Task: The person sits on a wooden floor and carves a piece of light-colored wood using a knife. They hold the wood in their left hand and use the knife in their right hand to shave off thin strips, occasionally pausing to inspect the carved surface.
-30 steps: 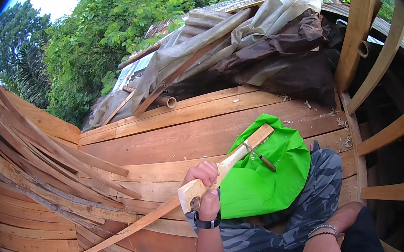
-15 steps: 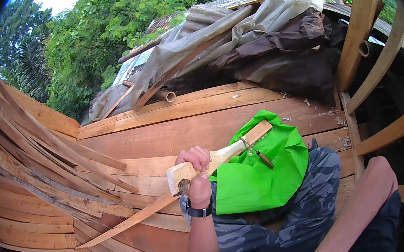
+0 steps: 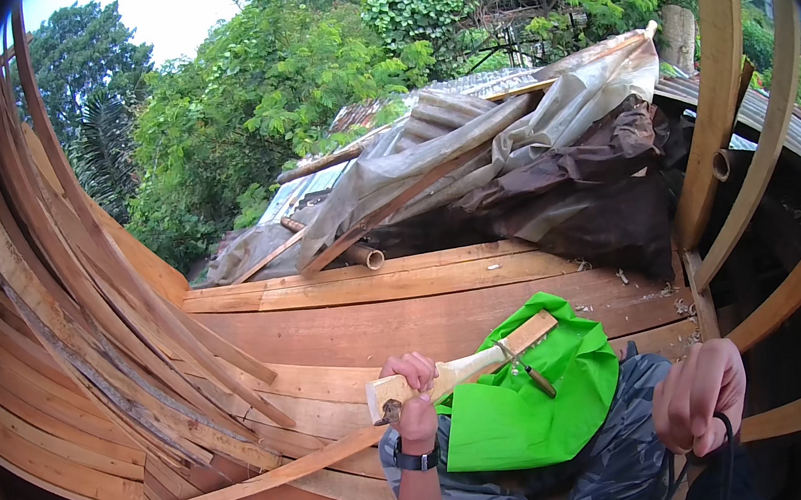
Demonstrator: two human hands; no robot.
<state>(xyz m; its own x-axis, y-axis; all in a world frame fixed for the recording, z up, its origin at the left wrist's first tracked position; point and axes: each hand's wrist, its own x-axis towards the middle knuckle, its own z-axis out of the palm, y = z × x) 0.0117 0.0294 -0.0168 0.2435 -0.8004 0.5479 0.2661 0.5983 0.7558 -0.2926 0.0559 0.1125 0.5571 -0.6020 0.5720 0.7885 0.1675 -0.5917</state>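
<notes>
My left hand [image 3: 409, 379] is wrapped round the thick end of a pale carved wooden piece [image 3: 460, 371], which slants up to a squared end on the right. A dark knot marks its near end. Across its narrower part lies a small tool with a brown wooden handle [image 3: 540, 382] and a metal part; I cannot make out its kind. Beneath both, a bright green cloth [image 3: 523, 435] covers my lap. At the right, my raised right hand [image 3: 702, 397] is closed, with a dark cord [image 3: 724, 432] looping down from its fingers.
Long thin wooden strips [image 3: 72, 260] lean in a bent stack at the left. Ahead are floor planks [image 3: 409, 321] with wood shavings, then plastic sheeting [image 3: 411, 174] and a dark tarp [image 3: 604, 200]. Wooden posts [image 3: 709, 92] stand at the right. A bamboo pole [image 3: 367, 256] pokes out of the sheeting.
My right hand has come up into view at the right with the dark cord; before, only the forearm showed across my leg. The view has tilted upward. My left hand keeps its hold.
</notes>
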